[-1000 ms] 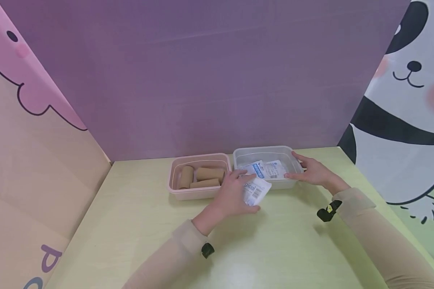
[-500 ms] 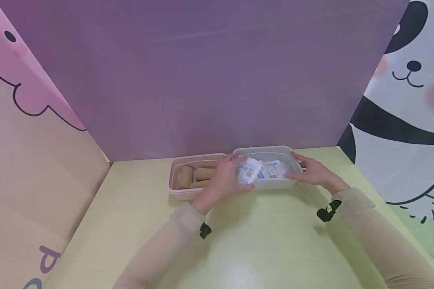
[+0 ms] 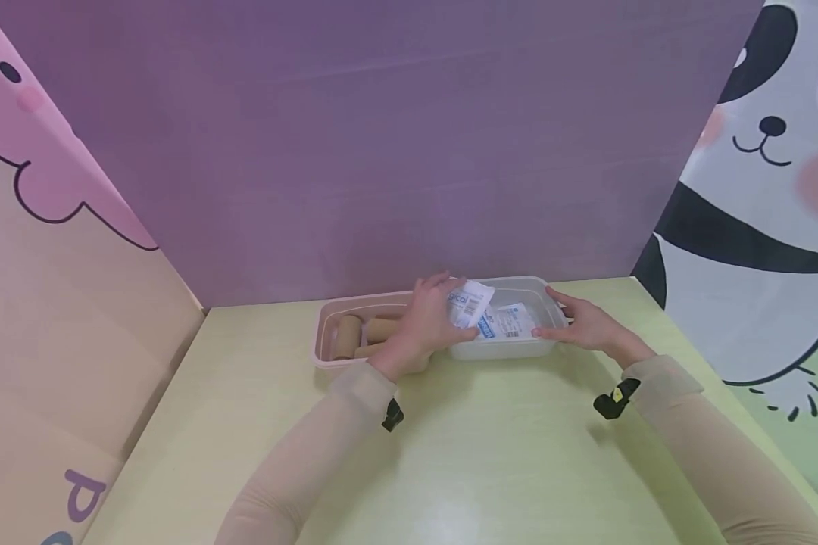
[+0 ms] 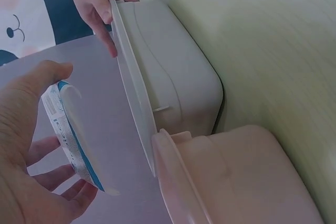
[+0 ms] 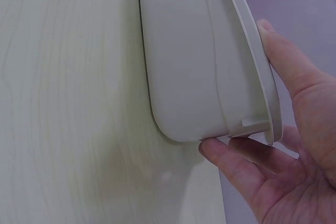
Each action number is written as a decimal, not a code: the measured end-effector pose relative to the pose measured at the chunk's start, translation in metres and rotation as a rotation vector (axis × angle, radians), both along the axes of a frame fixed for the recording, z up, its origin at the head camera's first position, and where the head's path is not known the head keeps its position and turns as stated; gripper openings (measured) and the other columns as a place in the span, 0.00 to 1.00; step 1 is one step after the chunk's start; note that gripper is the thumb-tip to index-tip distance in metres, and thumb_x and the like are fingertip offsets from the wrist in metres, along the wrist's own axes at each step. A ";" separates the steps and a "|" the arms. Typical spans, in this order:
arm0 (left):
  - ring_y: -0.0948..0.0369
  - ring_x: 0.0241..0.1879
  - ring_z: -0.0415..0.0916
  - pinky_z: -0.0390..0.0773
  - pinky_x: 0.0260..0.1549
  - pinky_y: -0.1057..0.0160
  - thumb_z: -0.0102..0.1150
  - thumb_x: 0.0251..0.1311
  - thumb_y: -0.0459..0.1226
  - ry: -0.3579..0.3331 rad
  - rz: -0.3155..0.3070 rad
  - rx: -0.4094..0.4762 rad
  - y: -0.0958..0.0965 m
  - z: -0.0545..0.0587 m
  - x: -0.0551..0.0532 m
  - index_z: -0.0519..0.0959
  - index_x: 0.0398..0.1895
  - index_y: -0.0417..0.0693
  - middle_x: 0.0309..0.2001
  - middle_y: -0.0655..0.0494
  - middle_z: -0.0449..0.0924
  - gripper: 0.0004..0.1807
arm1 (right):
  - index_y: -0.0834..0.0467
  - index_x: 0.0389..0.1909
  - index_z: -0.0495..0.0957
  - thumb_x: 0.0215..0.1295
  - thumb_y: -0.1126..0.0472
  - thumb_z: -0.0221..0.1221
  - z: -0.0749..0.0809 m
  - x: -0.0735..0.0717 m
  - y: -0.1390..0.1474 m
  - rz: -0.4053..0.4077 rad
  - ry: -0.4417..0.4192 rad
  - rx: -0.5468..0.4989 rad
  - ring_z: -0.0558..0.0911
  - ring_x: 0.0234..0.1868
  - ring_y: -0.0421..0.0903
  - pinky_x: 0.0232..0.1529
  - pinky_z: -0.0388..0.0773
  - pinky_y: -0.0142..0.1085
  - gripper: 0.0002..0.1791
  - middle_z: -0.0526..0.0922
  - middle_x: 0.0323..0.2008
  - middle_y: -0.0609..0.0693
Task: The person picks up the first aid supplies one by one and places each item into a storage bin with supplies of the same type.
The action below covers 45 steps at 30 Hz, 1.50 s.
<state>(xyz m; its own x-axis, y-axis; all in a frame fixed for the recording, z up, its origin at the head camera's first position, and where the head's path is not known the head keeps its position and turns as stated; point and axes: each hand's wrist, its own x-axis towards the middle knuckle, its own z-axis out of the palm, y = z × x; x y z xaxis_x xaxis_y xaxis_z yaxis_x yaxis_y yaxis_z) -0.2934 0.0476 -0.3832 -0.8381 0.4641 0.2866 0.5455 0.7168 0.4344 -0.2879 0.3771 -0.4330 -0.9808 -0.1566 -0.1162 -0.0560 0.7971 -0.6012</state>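
Note:
My left hand (image 3: 428, 318) grips a white packet (image 3: 470, 303) with blue print and a barcode, held over the left end of the clear plastic tub (image 3: 541, 291). In the left wrist view the packet (image 4: 68, 135) sits between thumb and fingers of the left hand (image 4: 31, 145), beside the tub's rim (image 4: 131, 82). More white packets (image 3: 507, 322) lie inside the tub. My right hand (image 3: 582, 322) holds the tub's right end, thumb on the rim and fingers along the wall; the right wrist view shows the right hand (image 5: 283, 145) wrapped round the tub's corner (image 5: 252, 124).
A pink tub (image 3: 323, 333) with several brown cardboard rolls (image 3: 346, 337) touches the clear tub's left side. Both stand at the back of a pale yellow-green table (image 3: 491, 454), against a purple wall. Printed panels close off the left and right sides.
My left hand has lifted the packet from the table in front of the tubs up and back, over the clear tub. The right hand has stayed on the tub.

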 end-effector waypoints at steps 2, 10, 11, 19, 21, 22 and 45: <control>0.45 0.80 0.62 0.72 0.76 0.45 0.84 0.49 0.52 -0.010 -0.010 0.009 0.002 0.000 -0.001 0.71 0.78 0.51 0.80 0.44 0.67 0.52 | 0.59 0.87 0.40 0.66 0.36 0.70 0.000 0.000 0.000 -0.001 0.001 0.000 0.66 0.76 0.76 0.68 0.76 0.67 0.65 0.57 0.80 0.75; 0.46 0.80 0.62 0.68 0.79 0.48 0.82 0.51 0.52 -0.020 -0.009 0.006 0.013 0.000 -0.009 0.71 0.79 0.51 0.80 0.45 0.68 0.51 | 0.58 0.87 0.40 0.65 0.36 0.70 0.001 0.000 0.000 -0.009 -0.005 -0.001 0.65 0.76 0.76 0.68 0.76 0.67 0.65 0.55 0.81 0.75; 0.47 0.80 0.63 0.68 0.79 0.49 0.81 0.51 0.52 -0.018 -0.007 -0.001 0.014 0.000 -0.011 0.71 0.79 0.51 0.79 0.45 0.68 0.50 | 0.58 0.87 0.40 0.65 0.36 0.70 0.000 0.000 0.000 -0.010 -0.007 0.002 0.65 0.76 0.76 0.68 0.75 0.68 0.65 0.55 0.81 0.75; 0.48 0.81 0.62 0.63 0.81 0.48 0.81 0.53 0.52 -0.035 0.007 -0.041 0.018 0.000 -0.018 0.70 0.79 0.50 0.80 0.45 0.68 0.50 | 0.57 0.87 0.40 0.65 0.36 0.71 -0.003 -0.003 -0.001 -0.004 -0.006 -0.010 0.65 0.77 0.75 0.71 0.70 0.70 0.65 0.56 0.81 0.73; 0.48 0.81 0.62 0.63 0.81 0.49 0.81 0.53 0.53 -0.037 0.016 -0.055 0.018 -0.001 -0.020 0.70 0.79 0.50 0.80 0.46 0.68 0.50 | 0.57 0.87 0.40 0.65 0.36 0.71 -0.003 -0.003 -0.001 -0.001 -0.007 -0.012 0.65 0.77 0.75 0.72 0.69 0.71 0.65 0.56 0.81 0.73; 0.48 0.81 0.62 0.63 0.81 0.49 0.81 0.53 0.52 -0.039 0.016 -0.057 0.019 -0.001 -0.020 0.70 0.79 0.50 0.80 0.46 0.68 0.50 | 0.57 0.87 0.40 0.65 0.36 0.70 -0.004 -0.003 -0.001 -0.001 -0.010 -0.012 0.65 0.77 0.75 0.72 0.69 0.71 0.65 0.56 0.81 0.73; 0.50 0.80 0.65 0.65 0.80 0.54 0.76 0.58 0.59 -0.053 -0.004 -0.154 0.045 -0.017 -0.035 0.73 0.77 0.51 0.79 0.48 0.70 0.46 | 0.58 0.87 0.41 0.66 0.36 0.70 0.001 0.001 0.002 0.000 -0.006 -0.007 0.66 0.77 0.74 0.73 0.69 0.69 0.64 0.57 0.81 0.73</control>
<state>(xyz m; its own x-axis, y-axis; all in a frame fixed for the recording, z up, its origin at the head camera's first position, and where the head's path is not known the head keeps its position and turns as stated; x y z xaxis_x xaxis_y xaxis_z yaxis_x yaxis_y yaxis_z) -0.3282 0.0926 -0.4001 -0.8484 0.5022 0.1673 0.5274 0.7752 0.3477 -0.2871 0.3796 -0.4321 -0.9800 -0.1577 -0.1213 -0.0525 0.7930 -0.6069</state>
